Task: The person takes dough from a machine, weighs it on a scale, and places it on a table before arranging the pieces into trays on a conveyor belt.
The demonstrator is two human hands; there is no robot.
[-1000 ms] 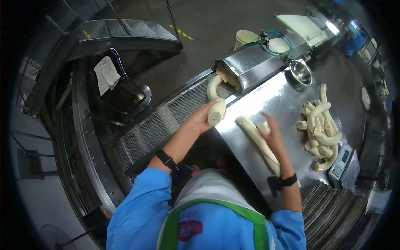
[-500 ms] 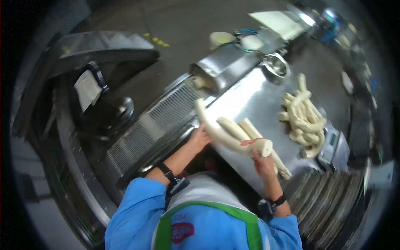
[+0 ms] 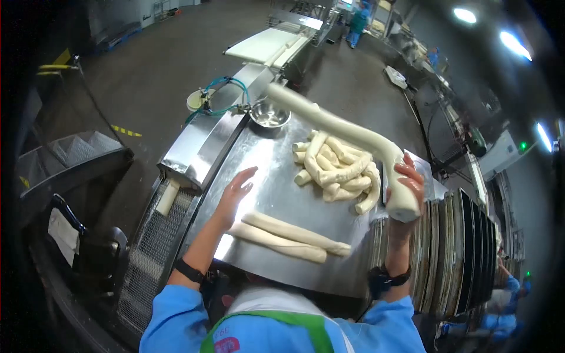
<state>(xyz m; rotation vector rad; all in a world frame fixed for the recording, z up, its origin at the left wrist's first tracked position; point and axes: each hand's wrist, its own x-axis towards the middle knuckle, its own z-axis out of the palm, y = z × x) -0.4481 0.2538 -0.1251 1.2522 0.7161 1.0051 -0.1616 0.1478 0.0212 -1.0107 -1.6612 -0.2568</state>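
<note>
A long pale dough roll [image 3: 341, 128] is raised over the steel table [image 3: 276, 203], with my right hand [image 3: 407, 182] wrapped round its lower right end. Its other end slants up to the left, unsupported. My left hand [image 3: 236, 191] hovers over the table's left side, fingers apart and holding nothing. Just below it, two dough rolls [image 3: 288, 234] lie side by side near the front edge. Beneath the raised roll is a heap of intertwined dough rolls [image 3: 338, 170].
A metal bowl [image 3: 269, 115] sits at the table's back left. Left of the table runs a mesh conveyor [image 3: 144, 265] with a dough piece [image 3: 168, 197] at the steel housing [image 3: 200, 147]. Stacked trays [image 3: 441, 253] stand at the right. Other people [image 3: 358, 23] are in the background.
The dough roll has been lifted and swung over the heap in my right hand. My left hand has let go of it. The view has turned to the right.
</note>
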